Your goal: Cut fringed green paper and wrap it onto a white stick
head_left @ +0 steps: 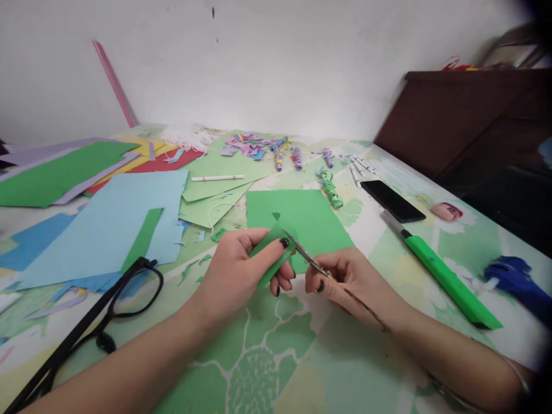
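Observation:
My left hand [245, 267] pinches a small folded piece of green paper [268, 253] between thumb and fingers. In my right hand [351, 284] is a slim pair of scissors [313, 261], its blades pointing up and left to the edge of that piece. Whether the blades are parted I cannot tell. A small green scrap [276, 216] shows just above the held paper. Beneath and behind both hands a green sheet [302, 210] lies flat on the patterned tablecloth [254, 379].
Left are black glasses [114, 299], a light blue sheet [133, 201] and a green strip [144, 238]. Right are a green utility knife [451, 279] with its blade out, a phone [393, 200] and a blue object [515, 279]. Curled paper pieces [297, 157] and scraps [250, 145] lie behind.

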`<state>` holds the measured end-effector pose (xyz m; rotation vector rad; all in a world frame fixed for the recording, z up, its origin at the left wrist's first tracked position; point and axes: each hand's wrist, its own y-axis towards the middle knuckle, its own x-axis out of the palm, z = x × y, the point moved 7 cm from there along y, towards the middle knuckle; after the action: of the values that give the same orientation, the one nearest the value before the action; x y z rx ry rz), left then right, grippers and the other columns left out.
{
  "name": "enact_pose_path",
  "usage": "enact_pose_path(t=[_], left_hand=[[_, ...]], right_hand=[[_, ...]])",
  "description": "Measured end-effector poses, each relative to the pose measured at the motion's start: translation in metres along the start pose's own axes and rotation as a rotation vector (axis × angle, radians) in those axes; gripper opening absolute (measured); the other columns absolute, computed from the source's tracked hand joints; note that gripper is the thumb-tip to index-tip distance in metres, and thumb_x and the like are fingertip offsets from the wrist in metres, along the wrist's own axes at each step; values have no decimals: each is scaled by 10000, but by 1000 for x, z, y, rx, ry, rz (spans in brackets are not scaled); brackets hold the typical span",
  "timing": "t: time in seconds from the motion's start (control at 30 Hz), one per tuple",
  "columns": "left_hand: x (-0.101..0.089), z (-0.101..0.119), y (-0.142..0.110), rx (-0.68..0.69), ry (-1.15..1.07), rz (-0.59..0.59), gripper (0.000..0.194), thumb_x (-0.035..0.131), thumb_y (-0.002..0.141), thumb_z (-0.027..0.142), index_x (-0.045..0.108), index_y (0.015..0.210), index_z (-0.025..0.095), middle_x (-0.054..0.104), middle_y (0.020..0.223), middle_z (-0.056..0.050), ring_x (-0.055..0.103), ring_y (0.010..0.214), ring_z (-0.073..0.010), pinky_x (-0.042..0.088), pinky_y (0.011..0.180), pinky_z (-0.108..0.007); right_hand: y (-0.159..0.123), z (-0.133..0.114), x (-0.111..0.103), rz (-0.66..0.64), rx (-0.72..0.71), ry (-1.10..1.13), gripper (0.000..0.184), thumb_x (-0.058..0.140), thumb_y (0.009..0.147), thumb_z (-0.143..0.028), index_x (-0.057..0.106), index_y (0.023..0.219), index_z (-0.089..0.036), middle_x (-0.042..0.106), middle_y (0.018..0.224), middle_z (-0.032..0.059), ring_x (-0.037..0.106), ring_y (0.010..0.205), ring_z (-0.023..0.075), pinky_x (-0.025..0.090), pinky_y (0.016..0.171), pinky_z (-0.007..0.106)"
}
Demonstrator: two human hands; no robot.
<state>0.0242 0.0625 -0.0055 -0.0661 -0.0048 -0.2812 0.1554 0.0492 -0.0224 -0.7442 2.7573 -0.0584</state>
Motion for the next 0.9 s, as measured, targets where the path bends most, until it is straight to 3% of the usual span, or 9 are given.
enact_pose_path(t=[0.57, 0.9], left_hand=[[1, 0, 0, -6, -34, -18, 281, 534, 849, 207, 615, 593, 124, 638, 522, -14, 540, 444, -75, 436, 432, -162], [2, 1, 1, 13, -39, -16, 258, 542, 835, 197, 614, 600, 119, 642, 549, -22, 550, 472, -87, 458, 460, -178]], right_hand=[[1, 2, -6, 94, 183, -45, 310, 732, 618, -388, 575, 564, -127, 324, 423, -75, 244, 402, 40, 178, 391, 200], [1, 0, -5, 87, 149, -8, 362, 724, 631, -441, 545, 573, -132, 318, 411, -82, 245, 382, 36, 178, 382, 193]])
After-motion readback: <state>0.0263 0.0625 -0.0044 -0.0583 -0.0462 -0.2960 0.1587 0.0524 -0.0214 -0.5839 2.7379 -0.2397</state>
